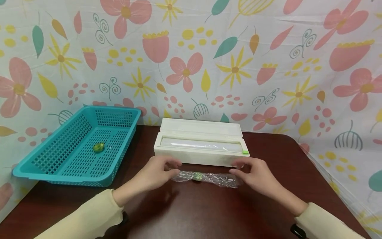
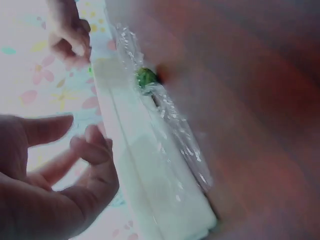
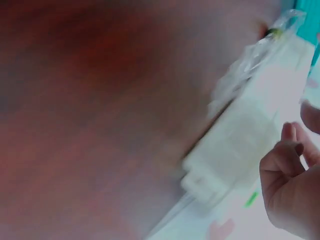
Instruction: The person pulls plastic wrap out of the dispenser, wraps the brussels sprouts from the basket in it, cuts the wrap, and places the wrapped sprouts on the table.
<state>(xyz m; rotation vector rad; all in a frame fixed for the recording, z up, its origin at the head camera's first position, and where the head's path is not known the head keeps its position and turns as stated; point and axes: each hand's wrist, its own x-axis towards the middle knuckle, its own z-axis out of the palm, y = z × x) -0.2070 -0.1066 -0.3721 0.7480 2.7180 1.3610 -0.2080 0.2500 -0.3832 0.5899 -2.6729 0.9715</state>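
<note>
A clear strip of cling film (image 1: 219,179) lies across the dark table, with a small round green thing (image 1: 197,176) wrapped at its middle; the exact kind cannot be made out. My left hand (image 1: 159,171) is at the strip's left end, fingers loosely bent and thumb apart from them. At the right end is my right hand (image 1: 253,172), likewise loosely bent. Both wrist views show a gap between thumb and fingers, with nothing gripped. Just behind the strip stands a white cling film box (image 1: 197,159), its lid (image 1: 201,127) raised and a film roll (image 1: 200,144) inside.
To the left stands a teal plastic basket (image 1: 120,162) with another small green wrapped thing (image 1: 98,147) in it. A bright green tab (image 1: 245,152) sits at the box's right end. Behind the table (image 1: 209,212) hangs a flower-patterned cloth (image 1: 185,39).
</note>
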